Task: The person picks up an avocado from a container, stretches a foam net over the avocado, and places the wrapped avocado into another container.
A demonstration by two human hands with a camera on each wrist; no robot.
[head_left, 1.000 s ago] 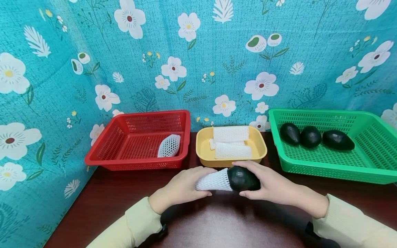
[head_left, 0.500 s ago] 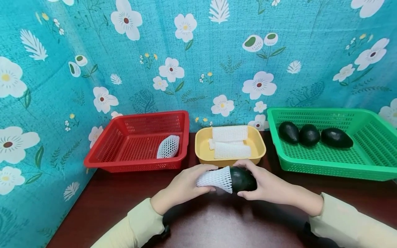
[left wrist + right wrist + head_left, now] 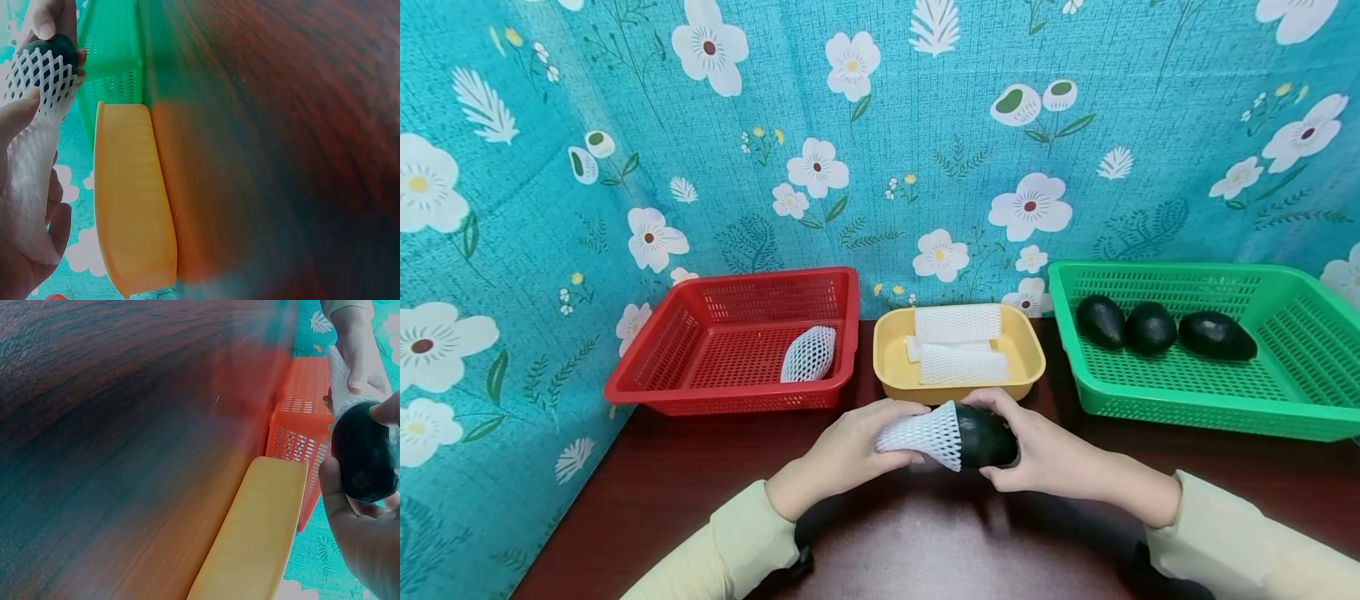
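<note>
Over the table, just before the yellow tray, my right hand (image 3: 1048, 446) grips a dark avocado (image 3: 985, 437) by its right end. A white foam net sleeve (image 3: 925, 435) covers the avocado's left part, its stretched mesh edge round the fruit's middle. My left hand (image 3: 846, 450) holds the sleeve's narrow left end, thumb in front and fingers behind. In the left wrist view the mesh (image 3: 47, 72) spreads over the avocado, while the sleeve's rear part hangs slack in the palm. The right wrist view shows the avocado's bare end (image 3: 364, 453) between thumb and fingers.
The yellow tray (image 3: 891, 386) behind the hands bears several folded foam sleeves (image 3: 962, 365). On the left a red basket (image 3: 730, 396) holds one sleeved avocado (image 3: 808, 354). To the right, a green basket (image 3: 1210, 408) contains three bare avocados (image 3: 1152, 328). A floral cloth hangs behind.
The avocado has gone a little leftward into the sleeve, and the mesh edge now covers more of it. The right hand has shifted slightly left with it; the left hand keeps its hold.
</note>
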